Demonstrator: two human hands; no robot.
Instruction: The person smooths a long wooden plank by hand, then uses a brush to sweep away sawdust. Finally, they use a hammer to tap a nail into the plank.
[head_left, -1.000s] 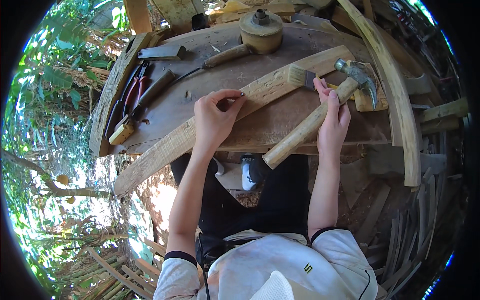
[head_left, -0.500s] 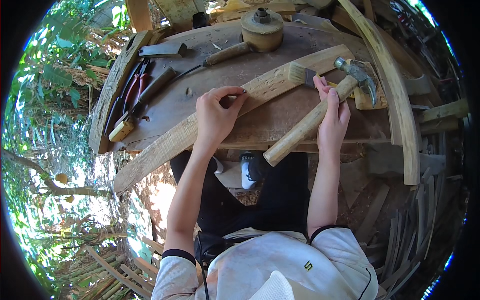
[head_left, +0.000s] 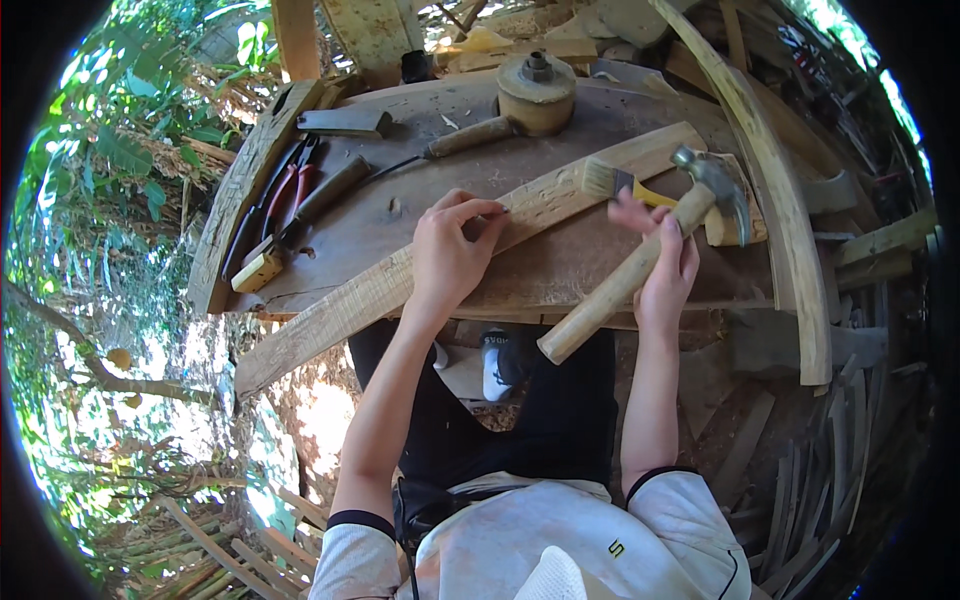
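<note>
A long, flat wooden plank [head_left: 365, 292] lies slantwise across the workbench, its near left end sticking out past the edge. My left hand [head_left: 455, 245] rests over the plank, thumb and forefinger pinched round something small and dark at their tips, too small to make out. In my right hand [head_left: 665, 275] is a claw hammer [head_left: 615, 285], gripped along its wooden handle with the metal head up and to the right. Some fingers of that hand are stretched out and blurred. Beside them, a flat paintbrush [head_left: 603, 180] with a yellow handle lies on the plank, partly behind the hammer.
On the bench [head_left: 330, 235] at left lie red-handled pliers [head_left: 290, 190], a wooden-handled tool [head_left: 335, 190] and a metal block [head_left: 345, 122]. A round wooden mallet [head_left: 537, 95] sits at the back. A curved wood strip [head_left: 785, 200] edges the right side, near scrap strips [head_left: 840, 440].
The whole view has shifted slightly, so the bench appears lower. The free fingers of my right hand have moved downward and blur. Both hands keep their pinch and grip.
</note>
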